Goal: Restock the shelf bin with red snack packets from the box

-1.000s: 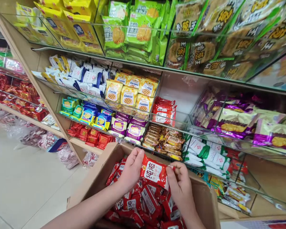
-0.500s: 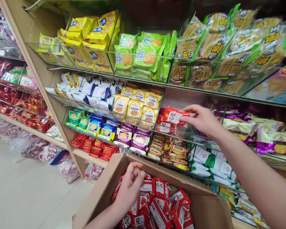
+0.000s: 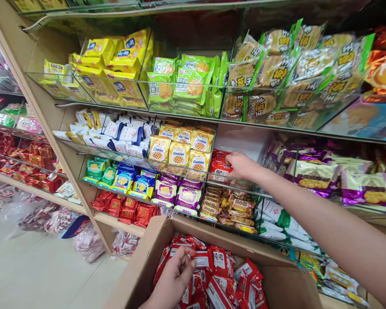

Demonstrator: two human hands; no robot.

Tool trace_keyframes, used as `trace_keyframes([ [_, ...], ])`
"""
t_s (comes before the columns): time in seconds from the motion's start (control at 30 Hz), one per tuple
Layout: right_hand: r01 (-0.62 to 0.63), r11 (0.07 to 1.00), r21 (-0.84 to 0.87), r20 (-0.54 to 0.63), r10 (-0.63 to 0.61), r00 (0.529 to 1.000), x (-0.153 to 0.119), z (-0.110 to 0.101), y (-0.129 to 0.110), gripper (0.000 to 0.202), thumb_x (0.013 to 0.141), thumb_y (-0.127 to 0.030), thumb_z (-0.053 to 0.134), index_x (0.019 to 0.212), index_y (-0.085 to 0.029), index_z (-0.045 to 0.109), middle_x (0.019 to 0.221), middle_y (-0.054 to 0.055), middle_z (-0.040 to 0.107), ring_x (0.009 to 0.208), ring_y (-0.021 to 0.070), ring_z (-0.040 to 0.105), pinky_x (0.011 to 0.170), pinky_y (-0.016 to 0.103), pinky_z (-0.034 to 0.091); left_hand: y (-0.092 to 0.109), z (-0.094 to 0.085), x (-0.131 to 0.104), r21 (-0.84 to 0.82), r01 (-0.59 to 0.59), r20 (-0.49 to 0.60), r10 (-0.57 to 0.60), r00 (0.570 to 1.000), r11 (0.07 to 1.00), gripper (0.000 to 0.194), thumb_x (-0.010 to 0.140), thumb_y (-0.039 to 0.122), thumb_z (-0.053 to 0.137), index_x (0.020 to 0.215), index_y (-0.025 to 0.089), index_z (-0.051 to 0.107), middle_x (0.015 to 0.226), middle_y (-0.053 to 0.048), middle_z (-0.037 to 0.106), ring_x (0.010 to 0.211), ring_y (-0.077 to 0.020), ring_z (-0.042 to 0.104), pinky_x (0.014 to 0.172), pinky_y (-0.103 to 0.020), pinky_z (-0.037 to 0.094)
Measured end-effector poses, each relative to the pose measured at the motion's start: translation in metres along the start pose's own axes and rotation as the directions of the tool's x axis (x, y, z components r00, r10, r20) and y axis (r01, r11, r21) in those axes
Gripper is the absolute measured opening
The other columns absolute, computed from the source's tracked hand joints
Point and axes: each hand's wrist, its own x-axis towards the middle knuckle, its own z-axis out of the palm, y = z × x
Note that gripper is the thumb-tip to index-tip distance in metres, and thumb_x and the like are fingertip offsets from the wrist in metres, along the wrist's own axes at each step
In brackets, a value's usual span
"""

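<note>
My right hand point(image 3: 244, 166) reaches into a middle-shelf compartment, its fingers closed on a red snack packet point(image 3: 221, 161) among other red packets there. The fingertips are partly hidden behind the packet and the clear front strip. Lower down, my left hand point(image 3: 174, 277) hovers over an open cardboard box point(image 3: 209, 229), fingers loosely curled, a small gap at the thumb, nothing visible in it. Inside the box lie several red and white snack packets point(image 3: 220, 259) in a loose heap, some right beside the left hand.
Yellow cookie packets point(image 3: 179, 153) fill the compartment left of my right hand; purple and cream packets point(image 3: 318, 174) sit to its right. Brown packets point(image 3: 241, 206) lie below. A glass shelf edge point(image 3: 260, 125) runs above the hand. Bagged goods point(image 3: 88, 242) rest on the floor.
My right hand has moved left and slightly down, bringing the red packet from above the pile onto it. My left hand stays over the box. The view has shifted slightly.
</note>
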Motion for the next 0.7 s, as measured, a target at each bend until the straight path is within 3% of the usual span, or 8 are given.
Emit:
trace_keyframes([
  [0.13, -0.078, 0.990, 0.115, -0.020, 0.081, 0.997, -0.001, 0.007, 0.004, 0.052, 0.036, -0.027, 0.082, 0.079, -0.018, 0.054, 0.091, 0.011, 0.055, 0.096, 0.0316, 0.049, 0.085, 0.043, 0.038, 0.004, 0.001, -0.002, 0.037, 0.031, 0.029, -0.033, 0.999, 0.999, 0.029, 0.080, 0.047, 0.047, 0.085, 0.018, 0.049, 0.059, 0.006, 0.037, 0.056, -0.0117, 0.034, 0.055, -0.024, 0.031],
  [0.27, -0.202, 0.919, 0.340, 0.019, 0.208, 0.978, -0.003, 0.014, 0.008, 0.058, 0.044, -0.033, 0.079, 0.092, -0.015, 0.052, 0.095, 0.015, 0.059, 0.090, 0.0302, 0.055, 0.077, 0.046, 0.045, 0.002, 0.001, -0.002, 0.069, 0.048, 0.051, -0.051, 0.997, 0.997, 0.030, 0.079, 0.048, 0.048, 0.081, 0.018, 0.049, 0.059, 0.005, 0.037, 0.056, -0.0115, 0.033, 0.055, -0.023, 0.031],
  [0.4, -0.259, 0.758, 0.598, 0.152, 0.209, 0.966, -0.003, 0.017, 0.005, 0.048, 0.048, -0.022, 0.077, 0.088, -0.019, 0.051, 0.080, 0.006, 0.066, 0.073, 0.0211, 0.062, 0.062, 0.034, 0.052, -0.007, 0.002, 0.001, 0.075, 0.045, 0.107, -0.053, 0.993, 0.996, 0.027, 0.081, 0.044, 0.048, 0.076, 0.018, 0.047, 0.059, 0.005, 0.037, 0.056, -0.0108, 0.033, 0.053, -0.022, 0.031],
  [0.5, -0.315, 0.614, 0.724, 0.240, 0.205, 0.949, -0.003, 0.014, 0.002, 0.053, 0.044, -0.013, 0.078, 0.089, -0.020, 0.050, 0.078, 0.004, 0.068, 0.069, 0.0207, 0.064, 0.057, 0.032, 0.053, -0.012, 0.005, 0.003, 0.084, 0.072, 0.160, -0.085, 0.983, 0.994, 0.025, 0.081, 0.043, 0.047, 0.076, 0.018, 0.045, 0.058, 0.006, 0.038, 0.055, -0.0105, 0.033, 0.051, -0.021, 0.029],
  [0.7, -0.351, 0.377, 0.857, 0.328, 0.125, 0.936, -0.006, 0.006, 0.000, 0.058, 0.042, -0.007, 0.080, 0.092, -0.021, 0.055, 0.089, 0.004, 0.070, 0.081, 0.0184, 0.065, 0.069, 0.028, 0.054, -0.024, 0.004, 0.003, 0.181, 0.074, 0.238, -0.117, 0.964, 0.981, 0.028, 0.080, 0.044, 0.048, 0.077, 0.017, 0.045, 0.061, 0.005, 0.036, 0.056, -0.0099, 0.029, 0.051, -0.021, 0.027],
])
